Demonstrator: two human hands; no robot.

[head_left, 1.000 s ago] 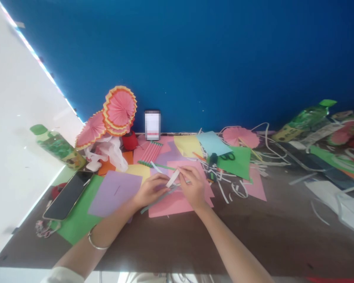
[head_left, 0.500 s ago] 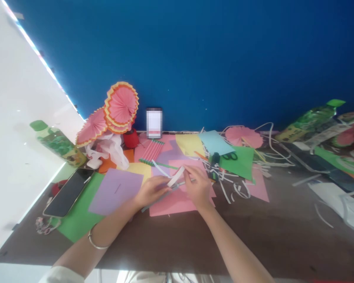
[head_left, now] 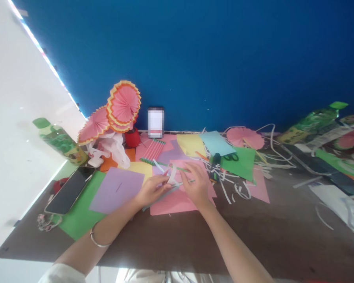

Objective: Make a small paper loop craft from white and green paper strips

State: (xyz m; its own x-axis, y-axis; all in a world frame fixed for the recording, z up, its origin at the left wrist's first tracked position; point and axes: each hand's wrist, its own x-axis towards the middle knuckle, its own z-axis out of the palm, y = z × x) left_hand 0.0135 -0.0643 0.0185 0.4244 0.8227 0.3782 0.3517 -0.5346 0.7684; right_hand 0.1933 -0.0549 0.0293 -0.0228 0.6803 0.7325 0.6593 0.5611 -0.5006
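Note:
My left hand is closed, with a curled strip of white tape at its fingertips. To the right, my right hand hovers with fingers bent and apart, and nothing shows clearly between them. Both hands are over a pink paper sheet. Beneath the tape, a thin grey-green strip runs slantwise from under the left hand toward the right fingers. Behind them lies a pink-and-green striped paper piece. The exact contact at the fingertips is blurred.
Pink paper fans stand at the back left beside a green bottle. A phone lies on green paper. Scissors and white paper scraps are at right. Another phone leans on the blue wall.
My right fingers have let go of the tape's upper end and spread apart. The tape now curls upright beside my left fingertips. The whole view has shifted slightly.

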